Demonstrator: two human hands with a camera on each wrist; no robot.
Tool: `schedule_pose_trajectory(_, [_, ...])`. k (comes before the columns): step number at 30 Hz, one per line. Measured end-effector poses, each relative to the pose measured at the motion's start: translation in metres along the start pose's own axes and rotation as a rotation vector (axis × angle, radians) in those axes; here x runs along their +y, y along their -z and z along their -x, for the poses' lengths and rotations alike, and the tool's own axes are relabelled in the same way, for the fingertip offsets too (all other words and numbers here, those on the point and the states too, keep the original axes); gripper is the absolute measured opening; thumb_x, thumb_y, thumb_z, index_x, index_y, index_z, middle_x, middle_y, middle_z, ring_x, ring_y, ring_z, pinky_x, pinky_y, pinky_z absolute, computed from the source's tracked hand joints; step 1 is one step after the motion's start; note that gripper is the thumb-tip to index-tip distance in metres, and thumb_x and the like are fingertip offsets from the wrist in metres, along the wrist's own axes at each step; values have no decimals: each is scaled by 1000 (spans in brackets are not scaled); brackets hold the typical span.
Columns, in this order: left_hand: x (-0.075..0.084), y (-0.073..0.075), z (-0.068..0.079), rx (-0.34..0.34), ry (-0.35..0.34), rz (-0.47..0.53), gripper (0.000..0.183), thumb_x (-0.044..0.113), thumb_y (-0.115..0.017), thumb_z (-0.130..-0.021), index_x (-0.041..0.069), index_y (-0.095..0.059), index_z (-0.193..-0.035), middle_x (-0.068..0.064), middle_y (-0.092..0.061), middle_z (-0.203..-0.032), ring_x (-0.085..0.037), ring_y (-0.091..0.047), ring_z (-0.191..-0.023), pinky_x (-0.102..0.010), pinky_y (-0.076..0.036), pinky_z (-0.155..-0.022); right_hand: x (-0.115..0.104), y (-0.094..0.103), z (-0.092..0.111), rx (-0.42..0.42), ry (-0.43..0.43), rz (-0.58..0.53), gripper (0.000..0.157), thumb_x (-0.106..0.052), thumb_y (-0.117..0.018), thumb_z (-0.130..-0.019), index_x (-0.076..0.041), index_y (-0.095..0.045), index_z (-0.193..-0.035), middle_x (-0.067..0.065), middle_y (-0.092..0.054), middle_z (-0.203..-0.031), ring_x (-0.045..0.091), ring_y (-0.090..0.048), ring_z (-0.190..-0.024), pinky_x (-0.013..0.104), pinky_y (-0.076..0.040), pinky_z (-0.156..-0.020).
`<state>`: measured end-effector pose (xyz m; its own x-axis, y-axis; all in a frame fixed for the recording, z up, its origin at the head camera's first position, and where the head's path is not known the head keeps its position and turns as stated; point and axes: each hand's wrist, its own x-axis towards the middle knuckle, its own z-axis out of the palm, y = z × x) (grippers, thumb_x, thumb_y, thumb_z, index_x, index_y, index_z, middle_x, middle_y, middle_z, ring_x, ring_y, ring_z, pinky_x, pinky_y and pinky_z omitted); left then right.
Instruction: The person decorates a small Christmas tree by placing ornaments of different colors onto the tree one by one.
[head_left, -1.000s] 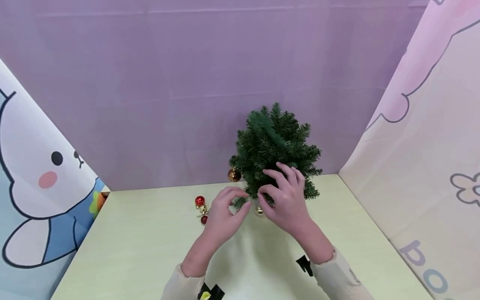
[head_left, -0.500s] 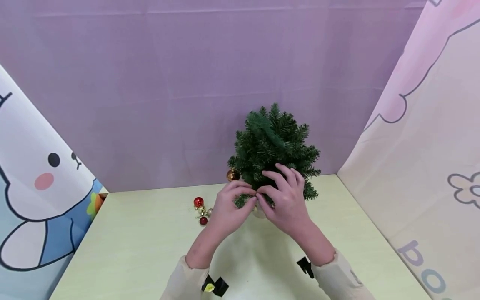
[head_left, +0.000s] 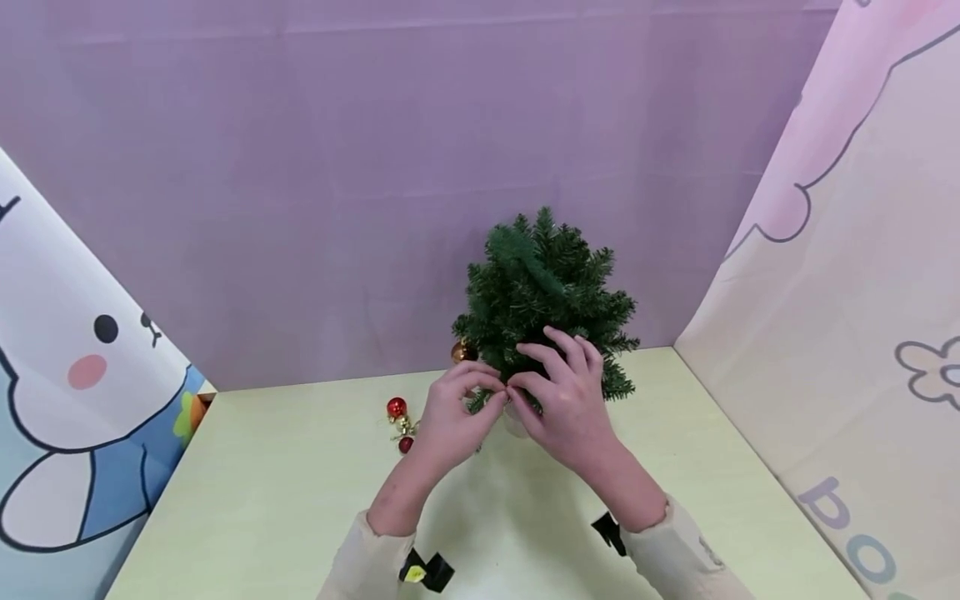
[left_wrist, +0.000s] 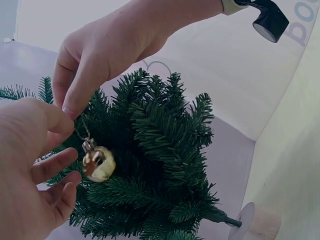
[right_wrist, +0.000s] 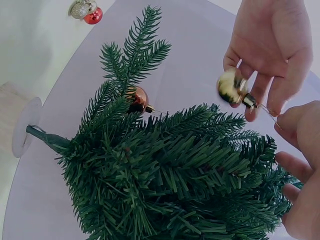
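A small artificial Christmas tree (head_left: 547, 292) stands on the table, with both hands at its near side. My left hand (head_left: 453, 412) and right hand (head_left: 566, 404) meet fingertip to fingertip, pinching the thin hanging loop of a gold bauble (left_wrist: 99, 164). In the right wrist view the gold bauble (right_wrist: 231, 86) dangles from this string (right_wrist: 267, 110) beside the branches; the head view hides it behind the hands. A copper-coloured bauble (right_wrist: 137, 99) hangs on a branch at the tree's left. The tree's round pale base (left_wrist: 262, 225) shows in the left wrist view.
Left of the hands, several small red and gold baubles (head_left: 397, 407) lie on the pale table (head_left: 285, 500). A purple cloth (head_left: 300, 208) rises behind the tree, with printed cloth panels at both sides.
My left hand has moved right, and its fingertips now meet those of the right hand at the string. The gold bauble, seen below the right hand earlier, is now hidden in the head view.
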<state>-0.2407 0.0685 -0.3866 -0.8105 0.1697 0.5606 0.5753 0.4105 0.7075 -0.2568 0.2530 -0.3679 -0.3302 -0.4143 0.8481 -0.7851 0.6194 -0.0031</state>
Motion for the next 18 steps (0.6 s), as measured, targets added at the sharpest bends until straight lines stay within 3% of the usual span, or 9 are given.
schedule_pose_trajectory(9, [1, 2, -2, 17, 5, 9, 6, 15, -69, -91, 20, -73, -90, -1, -65, -108, -9, -57, -101, -48, -51, -75, 0, -1, -2, 20, 9, -7, 9, -21, -73, -83, -13, -75, -81, 12, -64, -118, 41, -43, -127, 64, -24, -101])
schedule_pose_trajectory(18, [0, 2, -4, 31, -23, 2, 5, 19, -70, -91, 19, -75, -93, 3, -65, -106, -7, -58, -100, -44, -52, -74, 2, -3, -6, 65, 30, -20, 9, -19, -72, -84, -12, -75, -80, 13, -65, -115, 42, -45, -125, 65, -26, -97])
